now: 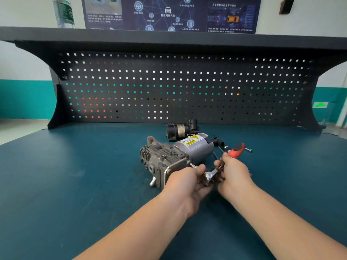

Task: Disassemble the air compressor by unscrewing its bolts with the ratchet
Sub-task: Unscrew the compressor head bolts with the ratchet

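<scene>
The air compressor (169, 156) lies on its side on the teal bench: a grey finned head at the left, a silver motor can with a yellow warning label at the right. A ratchet (211, 176) with a chrome head and a red and black handle (237, 150) sits on an extension that reaches a bolt (189, 163) on the compressor's near flange. My left hand (185, 182) curls round the extension at the chrome head. My right hand (231, 174) grips the ratchet's shaft just below the red handle.
A black cylindrical part (180, 129) with a connector lies behind the compressor. A loose long bolt (248, 150) rests to the right of the handle. The black pegboard (169, 87) closes off the back of the bench (75, 175); a water bottle (63, 12) stands on the shelf above.
</scene>
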